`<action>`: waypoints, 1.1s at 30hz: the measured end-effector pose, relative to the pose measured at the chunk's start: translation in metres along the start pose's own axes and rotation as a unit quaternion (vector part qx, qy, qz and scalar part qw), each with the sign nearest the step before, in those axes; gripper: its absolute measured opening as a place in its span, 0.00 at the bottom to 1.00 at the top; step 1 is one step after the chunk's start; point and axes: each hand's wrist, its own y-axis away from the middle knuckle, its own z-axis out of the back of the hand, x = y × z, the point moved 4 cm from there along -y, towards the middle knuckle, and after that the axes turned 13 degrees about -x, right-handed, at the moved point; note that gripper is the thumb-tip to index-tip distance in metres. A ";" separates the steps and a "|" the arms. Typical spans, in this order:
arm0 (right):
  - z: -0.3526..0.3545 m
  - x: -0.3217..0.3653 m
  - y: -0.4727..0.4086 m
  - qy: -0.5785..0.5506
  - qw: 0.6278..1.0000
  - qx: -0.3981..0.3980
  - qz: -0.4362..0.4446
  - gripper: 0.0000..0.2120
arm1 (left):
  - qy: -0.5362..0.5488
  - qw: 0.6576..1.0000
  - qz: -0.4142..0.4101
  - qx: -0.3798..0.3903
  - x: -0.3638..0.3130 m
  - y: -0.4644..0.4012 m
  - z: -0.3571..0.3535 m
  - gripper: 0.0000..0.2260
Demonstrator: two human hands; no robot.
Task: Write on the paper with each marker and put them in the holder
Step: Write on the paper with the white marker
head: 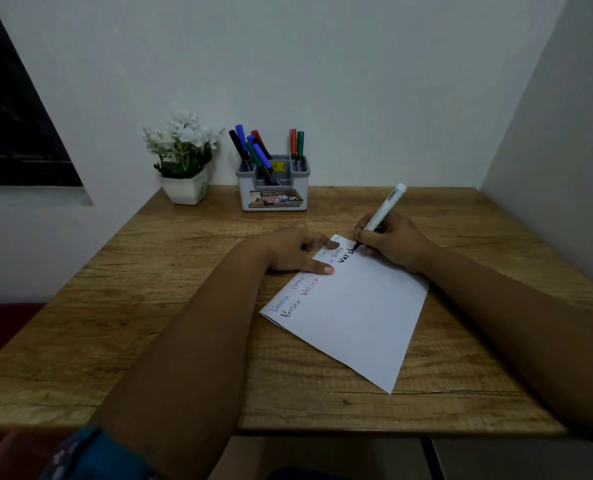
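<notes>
I'm pinching the white marker (382, 215) in my right hand (392, 242), writing at the paper's (357, 313) far corner; left fingers (324, 270) spread flat, pinning it. If they're slipping, the sheet's probably sliding and smearing the ink.

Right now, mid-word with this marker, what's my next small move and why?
Probably finish the word: the right hand grips the marker with its tip on the paper, bold letters look incomplete, and the left hand presses the sheet steady.

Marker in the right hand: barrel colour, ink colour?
White barrel, black ink, in the head view: marker, right hand.
</notes>
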 end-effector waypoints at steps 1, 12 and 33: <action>0.000 -0.001 -0.001 0.002 1.000 -0.007 -0.003 0.04 | 0.001 1.000 0.000 -0.001 0.000 0.000 0.000 0.29; 0.000 -0.007 -0.003 -0.026 0.999 -0.020 -0.016 0.04 | 0.006 1.000 0.000 -0.001 0.003 -0.001 -0.001 0.29; 0.007 -0.005 -0.003 -0.096 0.983 -0.127 -0.091 0.07 | 0.005 1.000 -0.003 -0.002 0.002 -0.001 0.001 0.29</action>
